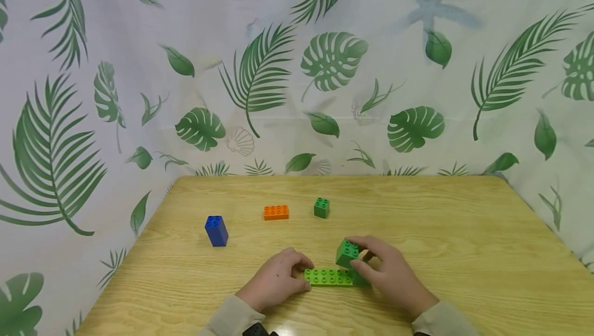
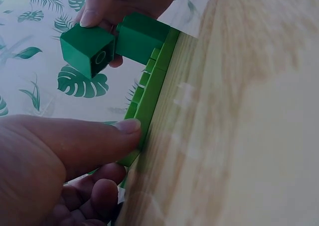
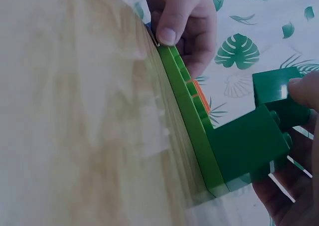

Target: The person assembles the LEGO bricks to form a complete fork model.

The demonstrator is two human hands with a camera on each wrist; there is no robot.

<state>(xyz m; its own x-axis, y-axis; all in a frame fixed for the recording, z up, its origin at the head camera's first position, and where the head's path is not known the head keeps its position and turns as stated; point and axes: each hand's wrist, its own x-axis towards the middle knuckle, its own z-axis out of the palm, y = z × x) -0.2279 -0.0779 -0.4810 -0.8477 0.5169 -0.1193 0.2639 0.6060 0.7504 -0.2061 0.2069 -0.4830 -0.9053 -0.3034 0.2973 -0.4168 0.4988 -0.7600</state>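
Observation:
A lime-green strip of toy building bricks (image 1: 322, 277) lies flat on the table, seemingly two pieces end to end. My left hand (image 1: 278, 278) pinches its left end between thumb and fingers. A darker green brick (image 3: 249, 143) is mounted on the strip's right end. Above it, my right hand (image 1: 390, 271) grips a second green brick (image 1: 347, 254), its studs up and slightly tilted in the head view. In the left wrist view, the hollow underside of this held brick (image 2: 82, 49) partly shows. Whether it touches the mounted brick, I cannot tell.
A tall blue brick (image 1: 216, 231) stands at the left of the wooden table (image 1: 441, 222). Farther back lie an orange brick (image 1: 276, 213) and a small green brick (image 1: 322, 207). A leaf-patterned cloth (image 1: 278, 94) hangs behind the table.

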